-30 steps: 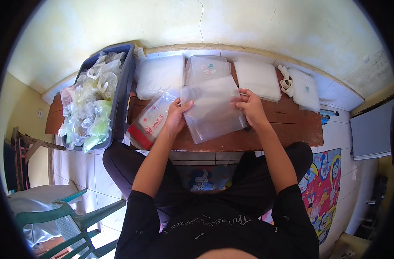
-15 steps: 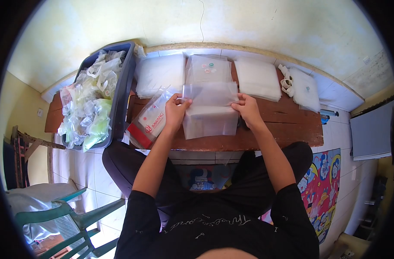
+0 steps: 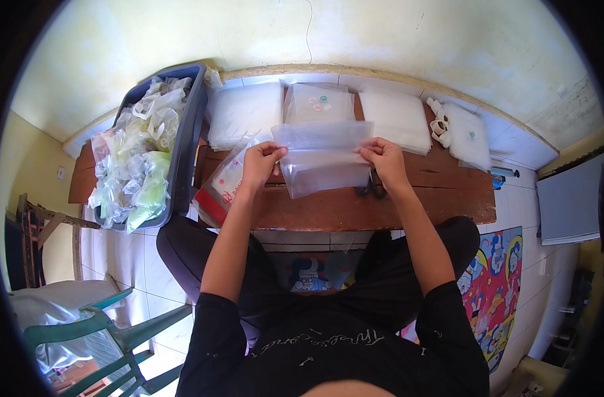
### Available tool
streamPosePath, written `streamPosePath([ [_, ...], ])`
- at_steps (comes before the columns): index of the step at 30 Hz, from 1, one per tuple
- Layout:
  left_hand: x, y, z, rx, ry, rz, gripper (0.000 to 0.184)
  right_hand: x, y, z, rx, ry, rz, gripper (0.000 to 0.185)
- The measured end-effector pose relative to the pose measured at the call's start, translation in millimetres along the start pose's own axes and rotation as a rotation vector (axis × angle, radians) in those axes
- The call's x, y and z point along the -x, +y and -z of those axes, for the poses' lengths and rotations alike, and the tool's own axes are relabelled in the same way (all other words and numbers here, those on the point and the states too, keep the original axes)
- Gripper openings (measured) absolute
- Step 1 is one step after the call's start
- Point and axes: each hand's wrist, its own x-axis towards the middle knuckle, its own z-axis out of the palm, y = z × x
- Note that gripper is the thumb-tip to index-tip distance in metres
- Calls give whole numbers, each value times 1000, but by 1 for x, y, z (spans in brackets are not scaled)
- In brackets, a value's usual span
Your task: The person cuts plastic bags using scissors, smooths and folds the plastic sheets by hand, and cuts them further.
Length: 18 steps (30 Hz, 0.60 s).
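Observation:
A clear plastic bag (image 3: 325, 173) is held up over the brown wooden table (image 3: 434, 198), with a crease running across it. My left hand (image 3: 265, 164) pinches its left edge between thumb and fingers. The right edge is pinched in my right hand (image 3: 383, 161). Just behind the bag lies a stack of clear plastic with small round printed marks (image 3: 318, 104). A printed packet with red lettering (image 3: 224, 188) is beside my left hand, partly covered by it. Dark scissors handles (image 3: 373, 188) show beside my right hand.
Stacks of clear bags (image 3: 245, 116) (image 3: 394, 119) stand along the wall. A dark tub (image 3: 188, 126) full of crumpled bags is at left. Farther right lies another bag pile (image 3: 467, 135). A green chair (image 3: 126, 341) and a colourful mat (image 3: 493, 284) are on the floor.
The bag's lower edge has moved up and away from me, and a crease now crosses it. Both hands still pinch its sides. More of the scissors handles shows.

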Motion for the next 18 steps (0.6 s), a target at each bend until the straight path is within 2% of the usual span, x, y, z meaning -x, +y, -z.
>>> streamPosePath([
  [1,1,0,-2,1,0,0,10,0,-1,1,38,-1,17,17],
  [3,3,3,-7,249,33,-25,15,0,-2,2,76,-3,35,15],
  [7,6,12,-3,91,-52,76,21,5,-4,3,32,-93,-61,15],
  [10,-11,-19,1,33,2,-12,24,5,-1,2,21,-128,-114,15],
  [12,-12,-22,-8,23,123,-327,21,4,0,-2,14,-136,-124,15],
  [18,-2,-14,-16,37,255,-231,16,7,-1,-7,-122,-84,-167,13],
])
